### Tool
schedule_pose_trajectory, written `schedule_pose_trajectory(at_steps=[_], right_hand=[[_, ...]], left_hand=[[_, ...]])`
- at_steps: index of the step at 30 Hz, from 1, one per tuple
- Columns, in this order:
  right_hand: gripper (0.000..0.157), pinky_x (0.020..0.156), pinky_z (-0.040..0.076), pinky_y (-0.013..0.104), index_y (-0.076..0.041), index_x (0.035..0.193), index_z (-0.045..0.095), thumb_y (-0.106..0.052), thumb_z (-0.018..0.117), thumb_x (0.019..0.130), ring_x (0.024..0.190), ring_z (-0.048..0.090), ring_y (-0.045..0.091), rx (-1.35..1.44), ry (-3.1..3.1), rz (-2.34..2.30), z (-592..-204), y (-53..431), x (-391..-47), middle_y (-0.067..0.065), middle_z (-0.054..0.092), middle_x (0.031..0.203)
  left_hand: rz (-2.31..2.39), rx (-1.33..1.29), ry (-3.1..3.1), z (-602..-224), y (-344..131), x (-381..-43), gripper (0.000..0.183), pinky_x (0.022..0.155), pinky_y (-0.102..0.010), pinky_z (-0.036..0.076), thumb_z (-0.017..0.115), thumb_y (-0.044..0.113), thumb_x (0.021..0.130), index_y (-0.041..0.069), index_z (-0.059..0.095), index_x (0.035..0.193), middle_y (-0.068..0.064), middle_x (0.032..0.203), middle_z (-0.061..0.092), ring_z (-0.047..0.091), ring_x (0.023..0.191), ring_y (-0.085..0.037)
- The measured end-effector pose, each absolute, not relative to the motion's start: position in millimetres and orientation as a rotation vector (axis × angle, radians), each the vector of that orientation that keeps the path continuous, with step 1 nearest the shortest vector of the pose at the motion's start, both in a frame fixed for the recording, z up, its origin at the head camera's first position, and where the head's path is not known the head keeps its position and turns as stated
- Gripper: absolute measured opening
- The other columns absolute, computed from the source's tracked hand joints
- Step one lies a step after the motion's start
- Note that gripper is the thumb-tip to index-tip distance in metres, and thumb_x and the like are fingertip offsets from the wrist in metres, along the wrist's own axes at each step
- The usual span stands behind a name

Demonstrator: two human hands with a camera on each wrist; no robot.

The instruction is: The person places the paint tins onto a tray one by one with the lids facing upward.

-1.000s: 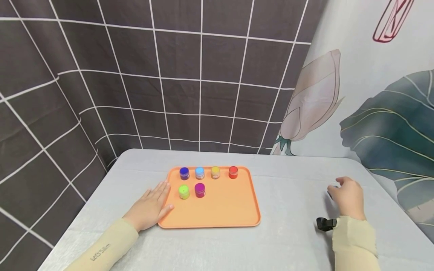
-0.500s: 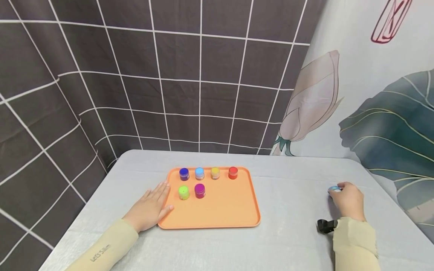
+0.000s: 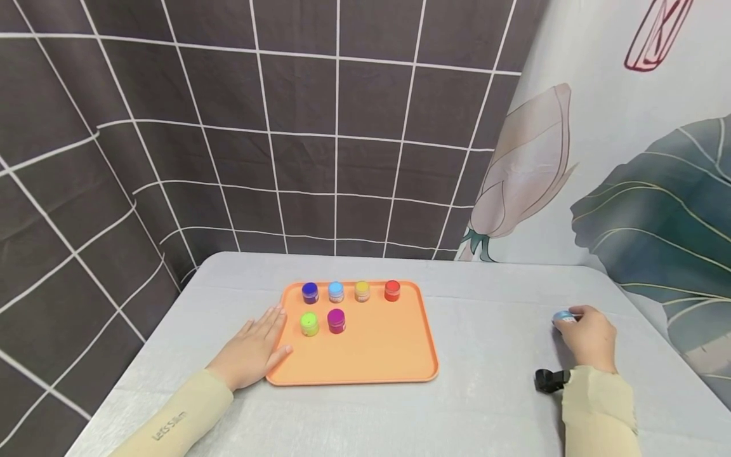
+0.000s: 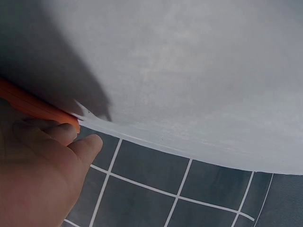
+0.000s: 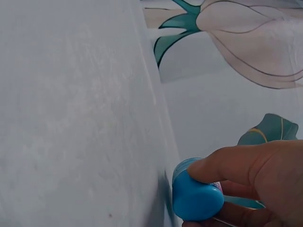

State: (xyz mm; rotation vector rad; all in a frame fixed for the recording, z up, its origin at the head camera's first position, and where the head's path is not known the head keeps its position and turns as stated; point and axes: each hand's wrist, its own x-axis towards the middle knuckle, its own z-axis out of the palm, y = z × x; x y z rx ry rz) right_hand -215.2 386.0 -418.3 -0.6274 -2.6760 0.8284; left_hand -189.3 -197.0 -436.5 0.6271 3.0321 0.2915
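Note:
In the head view, my right hand (image 3: 588, 336) is at the right of the table, pinching a small blue-lidded jar (image 3: 562, 316) between thumb and fingers. The right wrist view shows the jar's blue lid (image 5: 196, 198) turned toward the camera, with the jar lying sideways near the tabletop. Whether it touches the cloth I cannot tell. My left hand (image 3: 251, 349) lies flat with straight fingers over the left rim of an orange tray (image 3: 371, 365). The left wrist view shows its fingers (image 4: 87, 146) against the tray's edge (image 4: 35, 105).
On the tray, a dark blue jar (image 3: 310, 292), a light blue jar (image 3: 335, 292), a yellow jar (image 3: 362, 291) and a red jar (image 3: 392, 291) form the back row. A green jar (image 3: 309, 324) and a purple jar (image 3: 336, 321) stand in front. Pale cloth (image 3: 485, 355) covers the table.
The right hand has turned slightly, and the blue jar lid, hardly visible a second ago, now shows at its fingertips. The left hand and the tray have stayed put.

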Motion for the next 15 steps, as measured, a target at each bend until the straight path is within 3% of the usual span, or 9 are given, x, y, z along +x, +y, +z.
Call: schedule_pose_trajectory(at_steps=[8,15], right_hand=[[0.050,0.089,0.047,0.059,0.018,0.129,0.053,-0.014,0.063,0.092,0.105,0.056,0.054,-0.555,-2.639,0.911,-416,377,-215,0.041,0.058,0.120],[0.046,0.075,0.047,0.042,0.015,0.123,0.060,-0.015,0.069,0.089,0.098,0.062,0.048,-0.459,-2.580,0.911,-415,362,-218,0.037,0.064,0.112]], left_hand=[[0.294,0.634,3.028,-436,-196,-189,0.073,0.118,-0.062,0.026,0.048,0.044,0.106,-0.009,0.032,0.154,-0.026,0.161,0.030,0.028,0.149,-0.042],[0.297,0.628,3.030,-433,-196,-187,0.072,0.118,-0.063,0.026,0.049,0.043,0.106,-0.009,0.032,0.154,-0.026,0.161,0.029,0.028,0.149,-0.042]])
